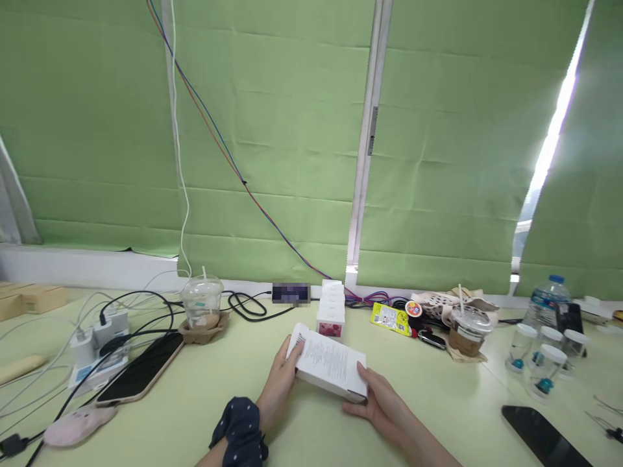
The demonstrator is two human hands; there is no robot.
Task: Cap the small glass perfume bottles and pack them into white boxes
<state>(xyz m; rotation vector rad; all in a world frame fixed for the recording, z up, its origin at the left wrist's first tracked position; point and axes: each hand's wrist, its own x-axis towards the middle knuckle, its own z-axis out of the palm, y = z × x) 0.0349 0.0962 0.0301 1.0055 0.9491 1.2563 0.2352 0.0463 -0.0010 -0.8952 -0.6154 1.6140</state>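
Between my two hands is a flat white cardboard box [331,363] with small grey print on the face turned up to me. It is tilted, its left end higher than its right. My left hand [281,379] grips the left end, thumb on the printed face; a dark dotted scrunchie [239,431] sits on that wrist. Around the lower right corner my right hand [377,402] is closed, with the thumb on top. Just beyond the held box, a row of small white boxes [331,311] stands on the table, the nearest with a red picture on its front.
Left: a power strip [100,363] with cables, a phone [141,370] and a lidded plastic cup [202,305]. Right: a yellow packet [390,319], an iced drink cup [468,331], several small clear jars [546,370], a water bottle [549,295] and a black phone [545,434].
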